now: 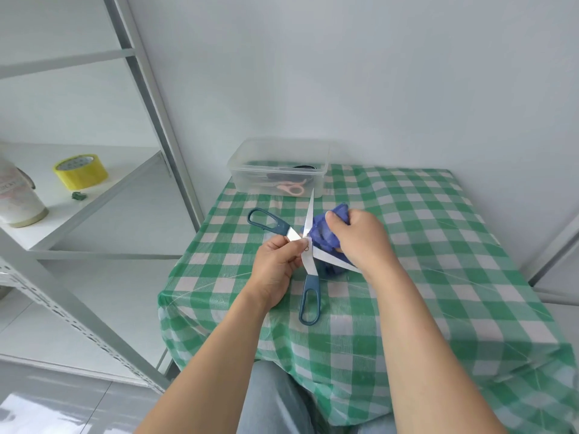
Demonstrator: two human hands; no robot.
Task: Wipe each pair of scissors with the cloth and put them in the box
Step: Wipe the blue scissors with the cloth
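Observation:
A pair of scissors (310, 291) with dark blue handles is spread wide open above the table. My left hand (275, 267) pinches it at the pivot. My right hand (360, 238) grips a bunched blue cloth (322, 234) and presses it between the two blades, against the one that points right. A clear plastic box (279, 166) stands at the table's far edge. In it lie a pink-handled pair of scissors (293, 187) and a dark-handled pair (304, 167).
The table carries a green and white checked cloth (423, 245). A white metal shelf rack (103, 189) stands to the left, with a yellow tape roll (80, 171) and a pale container (18, 202) on it. White walls close the back and right.

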